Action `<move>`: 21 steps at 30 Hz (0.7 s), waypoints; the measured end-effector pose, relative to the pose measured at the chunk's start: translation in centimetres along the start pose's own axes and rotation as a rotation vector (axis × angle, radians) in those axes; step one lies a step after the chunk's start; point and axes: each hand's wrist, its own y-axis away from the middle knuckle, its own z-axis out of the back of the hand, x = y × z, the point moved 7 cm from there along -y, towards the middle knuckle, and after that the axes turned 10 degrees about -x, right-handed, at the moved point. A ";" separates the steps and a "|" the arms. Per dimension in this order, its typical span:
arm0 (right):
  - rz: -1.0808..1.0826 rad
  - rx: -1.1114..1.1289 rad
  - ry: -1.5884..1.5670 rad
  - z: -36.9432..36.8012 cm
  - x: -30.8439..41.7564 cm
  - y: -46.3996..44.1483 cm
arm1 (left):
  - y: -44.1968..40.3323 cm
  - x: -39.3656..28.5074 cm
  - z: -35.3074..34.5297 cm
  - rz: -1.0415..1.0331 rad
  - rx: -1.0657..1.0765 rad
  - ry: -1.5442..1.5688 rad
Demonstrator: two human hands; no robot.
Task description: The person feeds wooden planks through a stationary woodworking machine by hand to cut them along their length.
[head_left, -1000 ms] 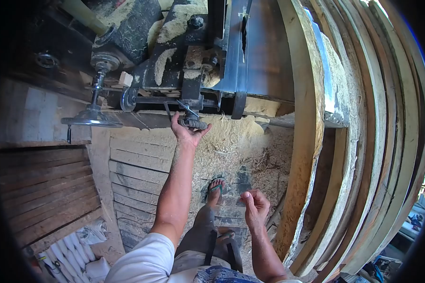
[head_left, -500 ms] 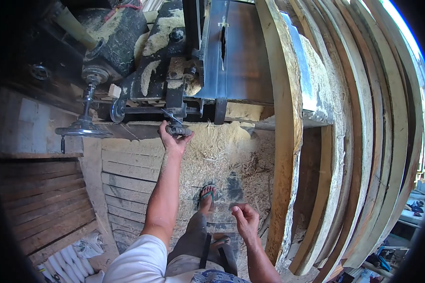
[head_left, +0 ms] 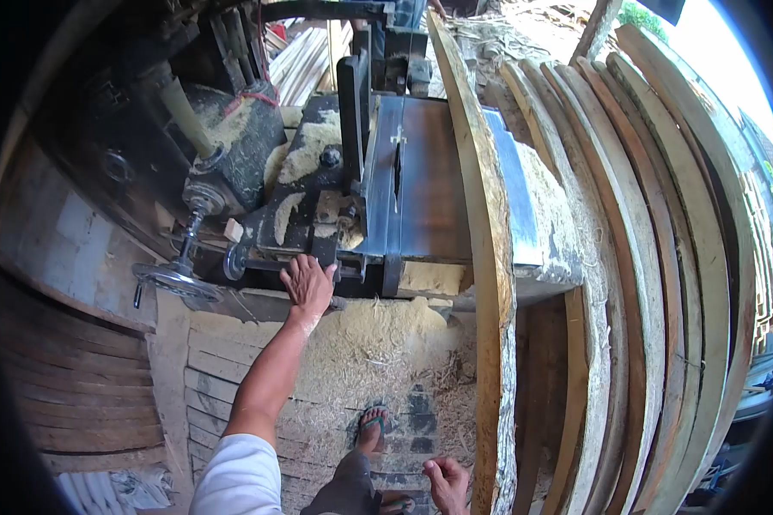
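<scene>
My left hand (head_left: 307,287) rests over the front end of the fence bracket (head_left: 325,240) on the saw table, its fingers curled down over the metal and the thumb on the right side. The hand hides the knob at the bracket's end, except a small dark part beside the wrist. A dark upright fence (head_left: 352,120) stands behind the bracket, left of the blade slot (head_left: 398,176) in the metal table (head_left: 438,172). Low in the view, my right hand (head_left: 448,485) hangs with fingers curled in and thumb against them, touching nothing; nothing shows in it.
A long rough-edged plank (head_left: 489,257) lies across the table's right side, with a person's hand (head_left: 436,7) at its far end. Several long boards (head_left: 661,257) lean at right. A handwheel (head_left: 176,281) stands left. Sawdust (head_left: 386,343) covers the slatted floor.
My left hand has gone from holding the knob from below to lying over the bracket. The view has tilted up, showing more beyond the table. My right hand remains low and curled.
</scene>
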 end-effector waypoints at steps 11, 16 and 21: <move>0.255 -0.403 0.016 21.5 0.9 19.0 | 16.4 -3.7 8.0 0.097 -0.123 0.621; -0.160 -0.407 0.174 37.3 -21.8 27.2 | 54.1 -5.2 11.3 0.334 0.912 0.802; -0.305 0.083 -0.352 35.3 -33.5 32.0 | 75.8 -9.8 28.3 0.384 1.245 0.809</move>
